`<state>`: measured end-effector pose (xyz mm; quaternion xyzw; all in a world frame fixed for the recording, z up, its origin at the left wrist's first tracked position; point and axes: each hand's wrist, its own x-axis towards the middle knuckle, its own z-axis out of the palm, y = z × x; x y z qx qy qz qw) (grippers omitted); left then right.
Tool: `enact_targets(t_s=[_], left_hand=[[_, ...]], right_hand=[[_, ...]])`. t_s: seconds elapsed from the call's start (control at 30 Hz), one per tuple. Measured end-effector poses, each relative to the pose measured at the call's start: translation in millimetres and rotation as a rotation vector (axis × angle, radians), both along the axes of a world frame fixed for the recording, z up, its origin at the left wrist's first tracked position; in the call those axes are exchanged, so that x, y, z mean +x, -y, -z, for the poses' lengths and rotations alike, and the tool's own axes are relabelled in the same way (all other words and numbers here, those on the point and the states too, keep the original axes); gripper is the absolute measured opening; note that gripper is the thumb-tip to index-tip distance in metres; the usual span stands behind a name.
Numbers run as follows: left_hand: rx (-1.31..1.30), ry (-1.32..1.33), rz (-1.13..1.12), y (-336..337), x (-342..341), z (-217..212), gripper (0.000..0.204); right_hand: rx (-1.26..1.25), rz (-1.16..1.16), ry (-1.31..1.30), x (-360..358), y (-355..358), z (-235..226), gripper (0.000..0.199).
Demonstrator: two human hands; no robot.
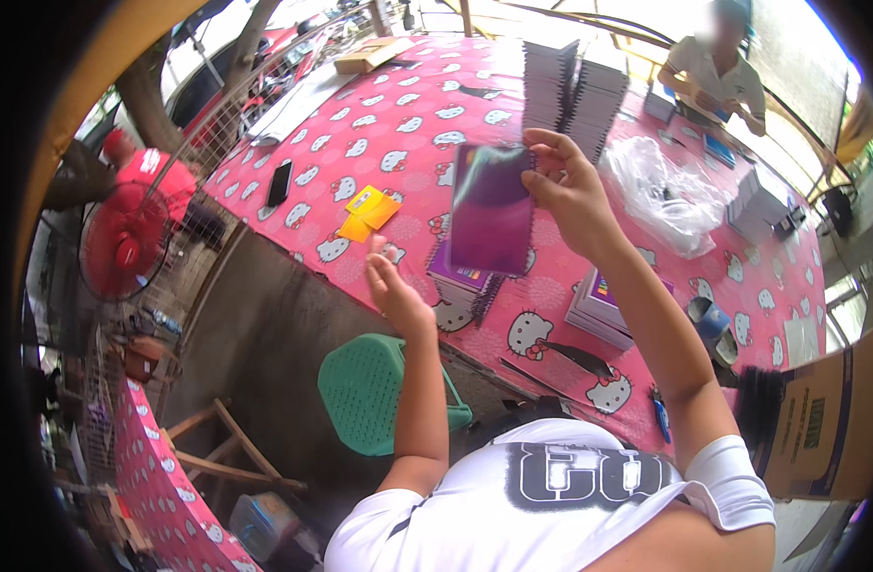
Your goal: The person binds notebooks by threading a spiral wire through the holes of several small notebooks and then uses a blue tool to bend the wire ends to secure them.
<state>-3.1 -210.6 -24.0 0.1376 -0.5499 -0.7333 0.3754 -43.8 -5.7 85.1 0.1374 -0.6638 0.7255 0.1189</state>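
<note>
My right hand point(572, 195) pinches the upper right edge of a purple spiral notebook point(489, 214) and holds it upright above the table. My left hand point(395, 291) is raised to the left of the notebook, its fingers apart with nothing in them. Below the held notebook lies a small stack of purple notebooks point(463, 282), partly hidden by it. To the right, under my right forearm, sits another notebook stack point(596, 315). Just beyond my left hand are several yellow-orange paper pieces point(365, 212) on the tablecloth.
The table has a pink patterned cloth point(360, 148). Tall stacks of spiral-bound books point(594, 100) stand at the back, beside a crumpled clear plastic bag point(667, 195). A phone point(280, 183) lies left. A co-worker point(718, 71) sits far right. A green stool point(369, 391) stands near me.
</note>
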Motion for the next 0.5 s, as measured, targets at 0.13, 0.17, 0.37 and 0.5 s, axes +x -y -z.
enact_targets(t_s=[0.13, 0.17, 0.37, 0.5], left_hand=[[0.144, 0.011, 0.143, -13.9, -31.1, 68.7, 0.067], [0.265, -0.037, 0.162, -19.9, -39.8, 87.0, 0.067], [0.097, 0.065, 0.060, -39.8, -27.1, 53.7, 0.056], [0.158, -0.055, 0.053, -43.1, -32.0, 37.6, 0.045]], right_hand=[[0.727, 0.097, 0.007, -45.1, 4.4, 76.1, 0.040], [0.808, 0.100, -0.104, -48.5, 0.8, 86.6, 0.043], [0.886, -0.250, -0.132, -73.6, -15.0, 84.8, 0.047], [0.863, -0.359, -0.190, -87.9, -21.2, 88.8, 0.051]])
